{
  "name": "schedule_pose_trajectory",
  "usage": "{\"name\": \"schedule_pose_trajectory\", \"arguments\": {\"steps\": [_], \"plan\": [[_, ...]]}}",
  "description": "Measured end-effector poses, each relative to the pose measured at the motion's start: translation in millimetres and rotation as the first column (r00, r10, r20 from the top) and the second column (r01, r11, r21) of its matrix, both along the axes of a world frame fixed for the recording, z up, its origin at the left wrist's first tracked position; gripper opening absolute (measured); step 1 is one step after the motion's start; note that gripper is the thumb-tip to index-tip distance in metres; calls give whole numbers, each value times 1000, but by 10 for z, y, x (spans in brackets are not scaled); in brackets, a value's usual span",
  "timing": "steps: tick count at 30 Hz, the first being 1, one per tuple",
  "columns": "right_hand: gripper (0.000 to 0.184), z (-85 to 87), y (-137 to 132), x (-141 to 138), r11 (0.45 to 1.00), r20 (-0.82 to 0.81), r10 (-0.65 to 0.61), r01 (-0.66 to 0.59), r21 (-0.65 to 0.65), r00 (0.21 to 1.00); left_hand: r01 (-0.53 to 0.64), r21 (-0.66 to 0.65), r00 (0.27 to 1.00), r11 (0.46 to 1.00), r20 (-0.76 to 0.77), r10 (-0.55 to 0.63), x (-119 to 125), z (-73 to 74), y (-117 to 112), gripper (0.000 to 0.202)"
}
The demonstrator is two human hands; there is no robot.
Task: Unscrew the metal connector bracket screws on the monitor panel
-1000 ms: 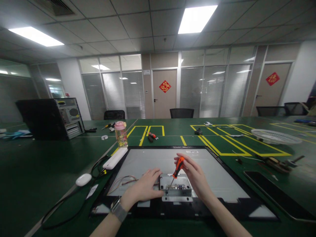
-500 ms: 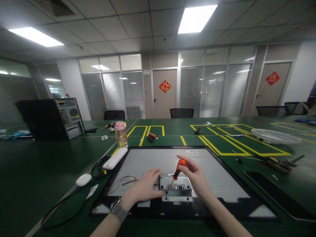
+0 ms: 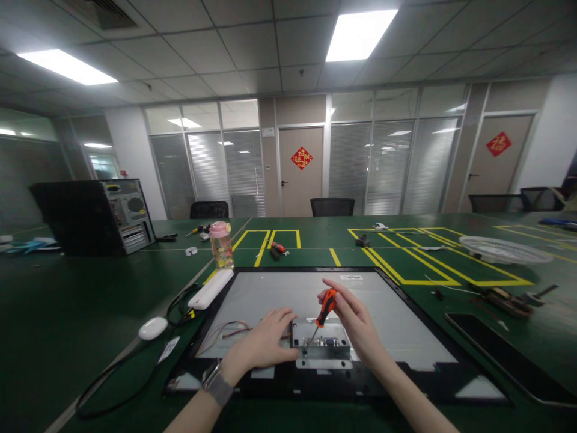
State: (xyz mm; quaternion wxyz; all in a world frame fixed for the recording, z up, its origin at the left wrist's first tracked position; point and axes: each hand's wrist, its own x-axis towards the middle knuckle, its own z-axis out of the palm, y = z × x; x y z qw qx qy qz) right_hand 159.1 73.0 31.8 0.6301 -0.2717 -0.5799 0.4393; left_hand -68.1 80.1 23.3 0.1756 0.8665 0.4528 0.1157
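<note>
My right hand grips the orange and black handle of a screwdriver, its index finger raised off it. The screwdriver slants down to the left, its tip at the lower left of a metal box with connectors along its face. The exact contact at the tip is too small to see. Against the box's left side lies my left hand, fingers stretched out and thumb by the lower corner. Under both is a large display panel with a grey back and black frame. Thin wires run left of the box.
A white power strip with black cable and a pink-lidded bottle stand to the left. Right of the panel lie a dark flat slab and a white round cover. A computer case sits far left; pliers lie beyond.
My right hand has shifted its grip on the screwdriver, with fingers turned around the handle. The tip stays at the same corner of the metal box, and my left hand has not moved.
</note>
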Motion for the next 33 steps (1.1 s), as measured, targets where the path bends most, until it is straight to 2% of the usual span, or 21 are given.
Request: {"name": "schedule_pose_trajectory", "arguments": {"steps": [5,8,11,15,19,27,33], "plan": [[29,-9,8,12,999,11,-43,43,0,999,-3,0,1000,1000,-11,3,3,3,-8,77],[30,-16,9,23,997,16,-75,75,2,997,0,4,1000,1000,-7,0,4,5,-10,77],[37,-24,20,35,999,-18,-34,34,2,999,3,14,1000,1000,-2,-3,3,0,-7,77],[32,-18,28,42,999,-24,42,-42,11,999,2,21,1000,1000,-15,-2,-5,-29,10,78],[37,3,14,33,997,-23,79,-80,-6,997,-2,17,1000,1000,-26,2,-10,-47,19,78],[27,-9,28,26,999,16,-54,54,-3,998,7,8,1000,1000,-15,-7,-5,-19,10,78],[35,-50,37,58,999,-1,42,-42,7,999,2,-2,1000,1000,-28,-2,0,0,-5,78]]}}
